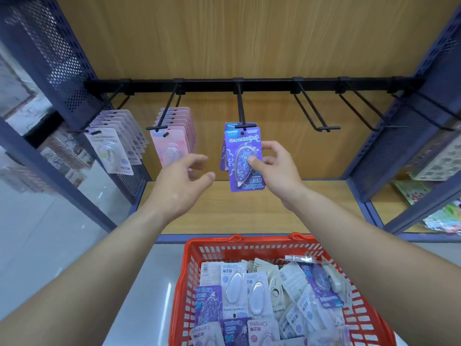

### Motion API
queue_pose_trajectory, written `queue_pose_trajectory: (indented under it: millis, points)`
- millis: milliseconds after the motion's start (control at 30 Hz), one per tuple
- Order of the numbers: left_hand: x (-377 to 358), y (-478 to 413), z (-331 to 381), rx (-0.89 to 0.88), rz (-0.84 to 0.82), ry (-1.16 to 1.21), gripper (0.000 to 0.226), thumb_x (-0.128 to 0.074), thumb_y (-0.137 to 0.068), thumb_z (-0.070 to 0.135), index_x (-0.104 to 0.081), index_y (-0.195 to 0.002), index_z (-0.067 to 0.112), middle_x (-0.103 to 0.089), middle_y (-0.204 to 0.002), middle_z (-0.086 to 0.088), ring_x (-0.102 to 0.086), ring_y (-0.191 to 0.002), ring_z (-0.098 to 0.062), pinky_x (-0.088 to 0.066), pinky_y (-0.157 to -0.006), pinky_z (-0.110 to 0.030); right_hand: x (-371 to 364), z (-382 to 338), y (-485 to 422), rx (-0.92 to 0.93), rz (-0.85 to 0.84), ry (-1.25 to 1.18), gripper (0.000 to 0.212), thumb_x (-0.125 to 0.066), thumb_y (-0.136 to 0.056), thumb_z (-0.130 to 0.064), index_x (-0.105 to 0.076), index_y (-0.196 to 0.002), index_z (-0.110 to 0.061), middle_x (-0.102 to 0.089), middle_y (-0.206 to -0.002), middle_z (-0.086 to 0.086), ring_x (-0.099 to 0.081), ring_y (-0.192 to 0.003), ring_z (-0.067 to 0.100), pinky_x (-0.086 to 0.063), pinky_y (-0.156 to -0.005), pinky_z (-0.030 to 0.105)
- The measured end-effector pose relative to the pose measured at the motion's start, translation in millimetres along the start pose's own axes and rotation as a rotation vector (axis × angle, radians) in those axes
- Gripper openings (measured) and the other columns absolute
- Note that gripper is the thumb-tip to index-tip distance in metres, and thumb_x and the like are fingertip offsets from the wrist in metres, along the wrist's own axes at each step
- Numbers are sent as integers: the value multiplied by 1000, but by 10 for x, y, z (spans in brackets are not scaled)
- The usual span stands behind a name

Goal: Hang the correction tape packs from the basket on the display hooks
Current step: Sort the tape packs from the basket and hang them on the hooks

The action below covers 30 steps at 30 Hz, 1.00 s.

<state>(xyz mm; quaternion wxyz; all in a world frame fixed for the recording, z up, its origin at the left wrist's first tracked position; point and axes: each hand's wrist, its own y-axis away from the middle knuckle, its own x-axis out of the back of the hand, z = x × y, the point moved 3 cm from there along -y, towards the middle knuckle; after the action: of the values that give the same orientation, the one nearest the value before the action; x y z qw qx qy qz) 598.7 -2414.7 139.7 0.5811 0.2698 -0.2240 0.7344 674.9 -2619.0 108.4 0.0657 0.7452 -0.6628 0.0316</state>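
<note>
1. Purple is the correction tape pack (243, 158) I am pinching in my right hand (277, 168), with my thumb lying across its clear blister and my fingers wrapping behind the card's right edge.
2. I am holding it upright at the tip of the middle display hook (240, 106), its punched hole sitting just below the hook's crossbar (whether it is threaded on, I cannot tell). Another purple pack (222, 158) is hanging just behind it.
3. My left hand (182, 181) is hovering just left of the pack, fingers loosely curved and gripping nothing.
4. Pink packs (174, 141) are hanging on the next hook to the left, and pale packs (112, 148) are filling the one beyond.
5. All the hooks are jutting from a black rail (269, 84) against the wooden back panel (249, 41).
6. Below my forearms a red basket (189, 270) is sitting on the floor, holding a loose heap of basket packs (249, 293), purple and white ones overlapping.
</note>
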Motion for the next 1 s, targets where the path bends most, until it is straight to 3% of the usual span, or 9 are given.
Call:
queue_pose_trajectory:
  millis: [133,267,433,567,667,833,933,1000]
  points:
    - [17,61,-101,-8,-71,-33,30,-73,-91,32,-68,-121,30,-68,-109,17,-67,-100,-10,-53,-95,-32,-50,41,-99,25,52,62,20,-68,-96,-25,-60,-109,-36,-75,-96,14,-75,-86,27,-59,-76,44]
    - [-26,105,-87,-42,-107,-86,35,-71,-92,31,-66,-127,28,-66,-116,13,-66,-99,-10,-49,-90,-27,-51,8,-303,97,116,312,28,-66,-97,-28,-59,-123,-33,-68,-83,-9,-66,-75,7,-51,-68,27]
    - [-223,178,-14,-87,-178,-145,39,-69,-93,32,-63,-131,25,-65,-118,9,-65,-98,-15,-51,-92,-31,118,183,-182,37,112,583,51,-66,-94,-43,-51,-140,-25,-67,-117,-3,-62,-111,19,-51,-96,41]
    - [-490,317,12,-106,-291,-266,42,-67,-94,36,-61,-134,25,-65,-126,5,-63,-112,-20,-50,-98,-34,468,508,265,9,-76,782,42,-70,-92,-41,-59,-127,-21,-65,-108,-4,-64,-101,22,-52,-92,41]
    - [-809,585,-104,-140,-420,-432,44,-62,-96,38,-57,-138,25,-62,-134,3,-60,-119,-23,-49,-100,-35,866,855,682,-116,-210,812,33,-71,-93,-38,-64,-119,-19,-66,-104,-4,-64,-93,18,-52,-87,35]
    - [-1351,1097,-564,-136,-695,-640,53,-58,-98,39,-46,-147,23,-51,-146,-3,-50,-134,-23,-41,-110,-34,1410,1542,1137,-288,-266,824,14,-72,-92,-30,-67,-100,-20,-70,-97,-2,-67,-95,18,-49,-79,27]
    - [-1584,1215,-848,-48,-742,-655,58,-57,-98,40,-42,-150,21,-48,-151,-4,-49,-136,-23,-40,-112,-35,1449,1874,1318,-357,-290,786,10,-69,-94,-23,-66,-101,-18,-69,-96,1,-66,-91,20,-46,-71,22]
    - [-1708,1240,-996,21,-726,-639,62,-59,-97,41,-40,-152,20,-46,-153,-5,-48,-137,-25,-41,-112,-36,1358,2088,1393,-379,-313,730,10,-69,-94,-23,-65,-101,-17,-68,-97,3,-67,-91,22,-49,-75,27]
